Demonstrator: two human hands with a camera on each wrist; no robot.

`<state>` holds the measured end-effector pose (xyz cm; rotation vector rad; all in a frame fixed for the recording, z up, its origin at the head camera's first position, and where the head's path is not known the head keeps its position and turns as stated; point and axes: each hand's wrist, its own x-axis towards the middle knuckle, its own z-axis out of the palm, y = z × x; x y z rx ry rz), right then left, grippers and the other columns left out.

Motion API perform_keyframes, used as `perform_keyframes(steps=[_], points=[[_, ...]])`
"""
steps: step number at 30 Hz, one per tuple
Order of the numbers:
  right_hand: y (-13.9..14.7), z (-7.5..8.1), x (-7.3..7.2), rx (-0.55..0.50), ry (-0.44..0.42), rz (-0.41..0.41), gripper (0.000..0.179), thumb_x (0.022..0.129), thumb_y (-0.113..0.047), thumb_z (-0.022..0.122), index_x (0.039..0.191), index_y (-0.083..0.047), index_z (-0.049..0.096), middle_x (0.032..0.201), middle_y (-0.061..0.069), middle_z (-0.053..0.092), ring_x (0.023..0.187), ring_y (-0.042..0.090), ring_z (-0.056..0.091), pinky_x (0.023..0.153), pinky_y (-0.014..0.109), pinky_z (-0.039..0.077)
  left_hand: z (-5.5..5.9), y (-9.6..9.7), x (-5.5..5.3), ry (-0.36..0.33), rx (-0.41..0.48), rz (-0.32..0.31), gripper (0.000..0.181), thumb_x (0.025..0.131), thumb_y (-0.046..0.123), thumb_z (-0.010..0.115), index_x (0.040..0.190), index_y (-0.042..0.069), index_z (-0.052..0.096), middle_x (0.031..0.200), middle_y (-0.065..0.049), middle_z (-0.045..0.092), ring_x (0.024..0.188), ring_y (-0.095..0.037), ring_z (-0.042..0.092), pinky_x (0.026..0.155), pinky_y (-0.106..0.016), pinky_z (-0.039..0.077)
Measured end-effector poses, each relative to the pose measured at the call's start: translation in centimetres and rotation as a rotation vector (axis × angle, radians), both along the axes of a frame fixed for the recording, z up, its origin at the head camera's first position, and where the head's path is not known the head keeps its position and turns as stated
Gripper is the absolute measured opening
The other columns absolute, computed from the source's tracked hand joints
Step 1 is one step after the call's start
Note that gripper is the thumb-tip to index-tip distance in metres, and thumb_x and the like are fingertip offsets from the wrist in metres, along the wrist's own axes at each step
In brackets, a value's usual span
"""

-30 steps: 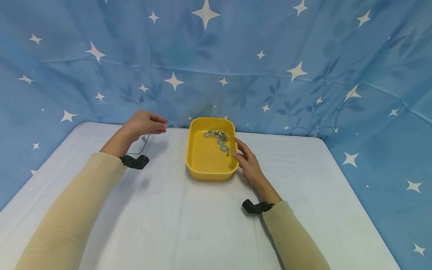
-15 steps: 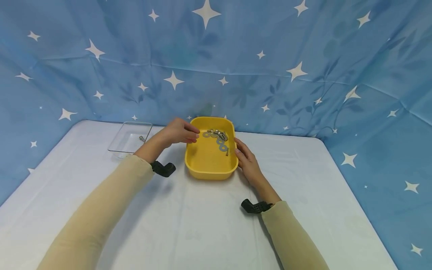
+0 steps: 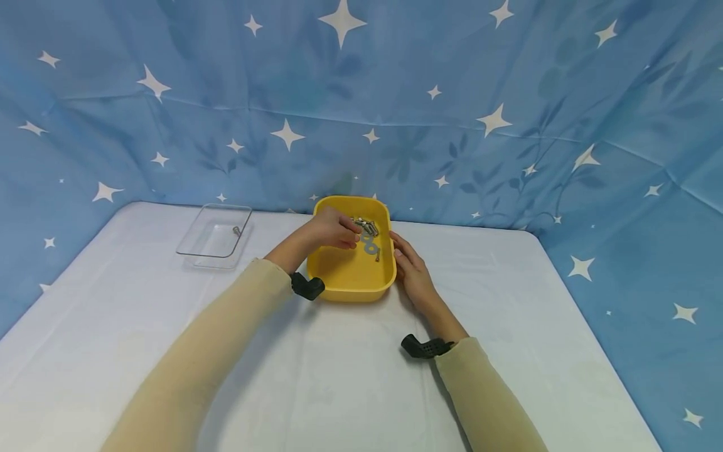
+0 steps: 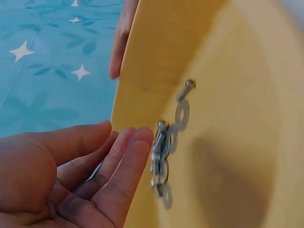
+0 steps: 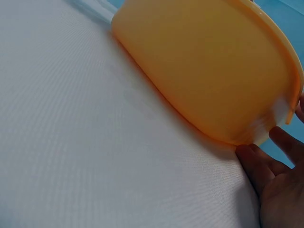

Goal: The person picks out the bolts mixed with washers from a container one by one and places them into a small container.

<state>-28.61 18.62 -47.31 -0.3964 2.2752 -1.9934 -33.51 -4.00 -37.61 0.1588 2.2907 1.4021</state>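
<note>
My left hand [image 3: 334, 228] is over the yellow tray [image 3: 347, 276], its fingers loosely bent with nothing between them. In the left wrist view its fingertips are close to a small heap of metal bolts [image 4: 159, 142] and flat washers [image 4: 182, 115]. One bolt [image 4: 187, 89] lies a little apart from the heap. Against the outside of the tray's right wall my right hand [image 3: 417, 276] rests with fingers fairly straight. The right wrist view shows its fingers [image 5: 254, 161] touching the tray low down, near the cloth.
A clear plastic box [image 3: 211, 254] stands at the back left with a bolt [image 3: 236, 231] in it. White cloth [image 3: 350, 376] covers the table. Behind the table hangs a blue curtain [image 3: 316, 81] with white stars.
My left hand has moved right, from beside the clear box to over the yellow tray, uncovering the box. My right hand stays at the tray's right side; its thumb has drawn back to the rim.
</note>
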Motion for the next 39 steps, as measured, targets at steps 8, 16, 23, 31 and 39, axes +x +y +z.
perform_keyframes(steps=[8, 16, 23, 31, 39], points=[[-0.1, 0.1, 0.2, 0.017, 0.037, 0.005, 0.047, 0.112, -0.029, 0.032, 0.159, -0.022, 0.032, 0.161, 0.012, 0.036, 0.15, 0.03, 0.038, 0.124, 0.05, 0.033, -1.5, 1.8, 0.3, 0.019, 0.009, -0.053, 0.033, 0.098, 0.005, 0.064, 0.13, -0.005, 0.066, 0.126, -0.022, 0.069, 0.113, -0.032, 0.071, 0.099, -0.037, 0.058], [0.1, 0.1, 0.1, 0.026, 0.05, 0.001, 0.048, 0.112, -0.03, 0.033, 0.159, -0.021, 0.033, 0.162, 0.012, 0.036, 0.15, 0.031, 0.038, 0.122, 0.052, 0.035, -2.7, 3.4, 0.5, 0.016, 0.06, 0.004, 0.033, 0.096, 0.003, 0.066, 0.127, -0.006, 0.067, 0.121, -0.024, 0.07, 0.099, -0.028, 0.071, 0.094, -0.035, 0.061], [0.0, 0.0, 0.0, 0.055, 0.035, -0.017, 0.047, 0.112, -0.031, 0.033, 0.159, -0.024, 0.033, 0.162, 0.011, 0.037, 0.149, 0.03, 0.04, 0.121, 0.052, 0.037, -3.7, 4.0, 0.2, 0.006, -0.002, 0.071, 0.027, 0.095, 0.004, 0.067, 0.121, -0.003, 0.071, 0.115, -0.019, 0.071, 0.09, -0.021, 0.07, 0.091, -0.03, 0.061], [0.0, 0.0, 0.2, 0.06, 0.037, -0.031, 0.047, 0.112, -0.031, 0.033, 0.158, -0.026, 0.034, 0.161, 0.009, 0.038, 0.148, 0.028, 0.041, 0.121, 0.048, 0.038, -4.1, 4.7, 0.0, -0.041, 0.085, 0.076, 0.028, 0.096, 0.002, 0.065, 0.123, -0.006, 0.069, 0.115, -0.024, 0.073, 0.094, -0.025, 0.073, 0.093, -0.034, 0.061], [0.0, 0.1, 0.2, 0.062, 0.033, -0.011, 0.048, 0.112, -0.033, 0.032, 0.159, -0.024, 0.032, 0.163, 0.01, 0.035, 0.149, 0.031, 0.041, 0.119, 0.054, 0.039, -4.7, 5.2, -0.1, -0.063, 0.107, 0.096, 0.029, 0.095, -0.001, 0.066, 0.123, -0.005, 0.07, 0.119, -0.022, 0.072, 0.1, -0.025, 0.073, 0.093, -0.032, 0.061]])
